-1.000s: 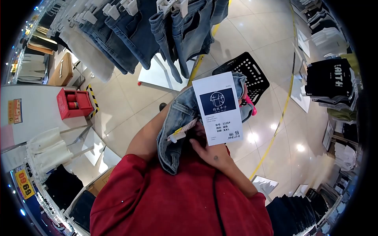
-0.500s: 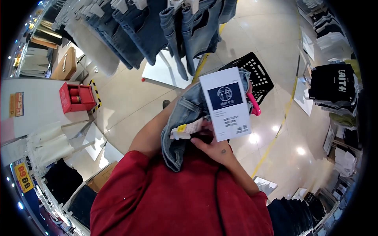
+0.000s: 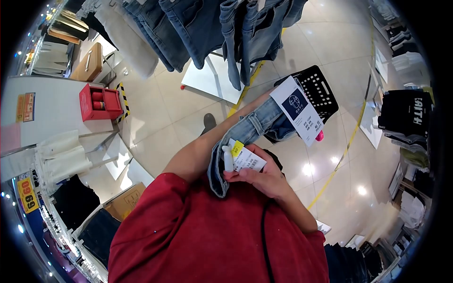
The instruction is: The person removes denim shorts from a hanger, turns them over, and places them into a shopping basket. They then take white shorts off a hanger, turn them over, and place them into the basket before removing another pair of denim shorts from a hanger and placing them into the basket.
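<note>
A light-blue denim garment [image 3: 249,128] lies draped over the left forearm [image 3: 198,153]. Its long axis runs on a slant from a hem hanging near the chest of the red shirt [image 3: 207,236] up and to the right toward a black plastic basket [image 3: 320,87] on the tiled floor [image 3: 165,113]. At its upper end a large white hang tag [image 3: 301,112] with a dark blue square on it tilts down to the right, with a pink item [image 3: 320,137] just below it. The left hand is hidden behind the denim and that tag, so I cannot tell how its fingers stand.

The right hand [image 3: 263,178] sits beside the lower part of the garment, fingers [image 3: 238,175] curled and pinched on a small white price tag [image 3: 248,161] with a yellow sticker. A white plastic security pin [image 3: 228,158] stands upright just left of it against the denim.

More jeans [image 3: 198,23] hang on a rack above, and a red box [image 3: 100,101] stands on the floor to the left.
</note>
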`<state>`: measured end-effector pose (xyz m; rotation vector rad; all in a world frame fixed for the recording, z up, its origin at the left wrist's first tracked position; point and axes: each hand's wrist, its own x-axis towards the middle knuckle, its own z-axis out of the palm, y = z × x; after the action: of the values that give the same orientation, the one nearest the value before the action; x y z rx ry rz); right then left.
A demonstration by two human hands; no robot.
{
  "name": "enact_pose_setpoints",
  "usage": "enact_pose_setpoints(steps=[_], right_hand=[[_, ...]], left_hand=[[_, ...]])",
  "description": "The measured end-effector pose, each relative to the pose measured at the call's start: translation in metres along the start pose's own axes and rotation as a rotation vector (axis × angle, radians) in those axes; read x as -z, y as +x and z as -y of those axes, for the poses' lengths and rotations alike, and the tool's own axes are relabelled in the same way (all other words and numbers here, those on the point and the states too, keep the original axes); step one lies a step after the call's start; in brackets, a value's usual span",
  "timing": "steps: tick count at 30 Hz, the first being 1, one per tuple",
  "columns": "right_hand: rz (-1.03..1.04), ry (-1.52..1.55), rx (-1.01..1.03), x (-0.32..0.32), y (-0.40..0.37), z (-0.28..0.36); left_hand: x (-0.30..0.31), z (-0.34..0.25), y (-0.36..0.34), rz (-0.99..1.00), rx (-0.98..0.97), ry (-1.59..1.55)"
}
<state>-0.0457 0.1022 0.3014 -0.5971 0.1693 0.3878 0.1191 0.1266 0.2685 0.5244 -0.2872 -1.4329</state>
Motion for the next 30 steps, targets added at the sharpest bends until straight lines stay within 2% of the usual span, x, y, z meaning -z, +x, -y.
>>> enact_pose_setpoints(steps=[9, 30], right_hand=[[0.104, 0.003, -0.013, 0.001, -0.002, -0.004], [0.118, 0.018, 0.005, -0.003, -0.002, -0.005]], left_hand=[[0.004, 0.003, -0.008, -0.002, -0.017, -0.007], [0.018, 0.006, 0.001, 0.014, -0.014, 0.002]])
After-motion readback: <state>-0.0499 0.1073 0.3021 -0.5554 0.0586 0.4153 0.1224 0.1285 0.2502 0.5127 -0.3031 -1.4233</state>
